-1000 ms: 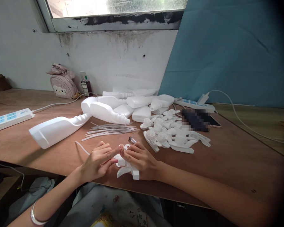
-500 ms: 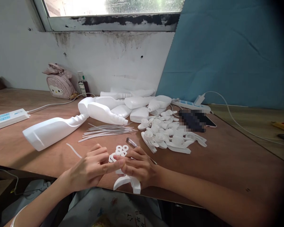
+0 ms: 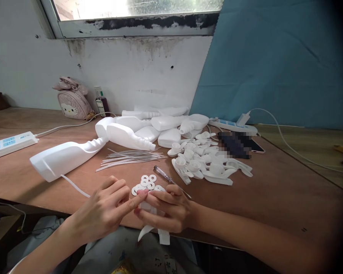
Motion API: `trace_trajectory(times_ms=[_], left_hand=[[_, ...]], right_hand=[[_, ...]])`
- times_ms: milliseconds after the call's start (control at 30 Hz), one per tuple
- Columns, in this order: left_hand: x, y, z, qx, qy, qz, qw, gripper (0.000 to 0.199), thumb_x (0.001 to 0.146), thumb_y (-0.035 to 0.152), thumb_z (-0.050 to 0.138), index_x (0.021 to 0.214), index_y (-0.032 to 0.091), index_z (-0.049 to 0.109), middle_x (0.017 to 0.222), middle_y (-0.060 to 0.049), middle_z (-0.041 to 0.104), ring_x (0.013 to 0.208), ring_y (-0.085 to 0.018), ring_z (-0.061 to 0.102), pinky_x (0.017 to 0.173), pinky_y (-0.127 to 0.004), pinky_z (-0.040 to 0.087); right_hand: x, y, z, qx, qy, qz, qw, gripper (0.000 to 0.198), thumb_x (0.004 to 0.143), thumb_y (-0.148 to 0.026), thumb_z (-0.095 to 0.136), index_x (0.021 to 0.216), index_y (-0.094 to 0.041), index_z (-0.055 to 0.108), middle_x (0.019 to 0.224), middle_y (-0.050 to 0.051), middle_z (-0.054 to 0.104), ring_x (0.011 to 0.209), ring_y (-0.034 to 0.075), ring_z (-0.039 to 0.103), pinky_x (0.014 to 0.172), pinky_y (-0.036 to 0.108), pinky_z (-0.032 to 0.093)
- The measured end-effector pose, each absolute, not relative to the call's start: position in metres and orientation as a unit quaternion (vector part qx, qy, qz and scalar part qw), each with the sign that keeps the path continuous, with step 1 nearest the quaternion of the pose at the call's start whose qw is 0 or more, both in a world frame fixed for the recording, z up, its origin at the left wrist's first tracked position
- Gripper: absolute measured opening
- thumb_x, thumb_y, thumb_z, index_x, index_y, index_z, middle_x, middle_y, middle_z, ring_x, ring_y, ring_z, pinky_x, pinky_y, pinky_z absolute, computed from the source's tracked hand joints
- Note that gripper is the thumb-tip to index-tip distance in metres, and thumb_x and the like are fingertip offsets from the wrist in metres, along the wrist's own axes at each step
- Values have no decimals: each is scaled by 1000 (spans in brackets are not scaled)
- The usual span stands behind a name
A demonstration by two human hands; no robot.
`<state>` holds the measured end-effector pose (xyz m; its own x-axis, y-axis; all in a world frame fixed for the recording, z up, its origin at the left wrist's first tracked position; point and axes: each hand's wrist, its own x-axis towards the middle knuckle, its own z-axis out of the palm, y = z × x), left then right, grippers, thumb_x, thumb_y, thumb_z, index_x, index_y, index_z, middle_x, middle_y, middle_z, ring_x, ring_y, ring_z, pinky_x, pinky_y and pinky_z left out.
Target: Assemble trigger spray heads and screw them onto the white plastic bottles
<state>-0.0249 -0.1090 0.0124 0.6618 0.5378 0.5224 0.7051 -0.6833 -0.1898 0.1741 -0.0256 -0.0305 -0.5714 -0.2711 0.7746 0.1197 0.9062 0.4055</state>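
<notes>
My right hand (image 3: 171, 209) is closed around a white trigger spray head (image 3: 163, 236), whose trigger and body stick out below the fingers at the table's front edge. My left hand (image 3: 108, 207) has its index finger stretched to the spray head, beside my right fingertips. A thin white tube (image 3: 76, 186) runs out to the left from behind my curled left fingers, which seem to hold it; its grip is hidden. Just beyond the fingertips lie several flat white ring washers (image 3: 144, 182). A screwdriver with a clear handle (image 3: 163, 174) rests behind my right hand.
Several white bottles (image 3: 128, 136) lie at the back, one (image 3: 63, 160) nearer on the left. A bundle of tubes (image 3: 131, 158) lies mid-table. Right of it are piled spray heads (image 3: 205, 160) and a phone (image 3: 257, 144). Power strips (image 3: 13, 144), a pink bag (image 3: 72, 102) and a small bottle (image 3: 101, 102) stand around.
The tube at my left hand has shifted left and down, and more of it shows. The spray head is lower, with my right fingers spread further around it.
</notes>
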Motion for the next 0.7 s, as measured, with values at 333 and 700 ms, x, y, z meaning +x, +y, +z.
trace_trajectory(times_ms=[333,700], left_hand=[[-20,-105,3,-837,-434,-259,210,35,83,10,52,118,12,48,67,-1,56,62,-14,47,64,-30,33],[-18,-108,3,-833,-457,-252,186,16,84,10,48,73,16,57,56,2,43,55,-12,35,60,-29,26]], right_hand=[[171,-22,-35,5,-872,-179,455,20,80,-28,61,100,-24,62,109,4,64,77,12,52,68,28,38],[173,-22,-35,11,-888,-184,421,14,83,-23,57,97,-23,62,123,3,57,84,11,53,73,27,38]])
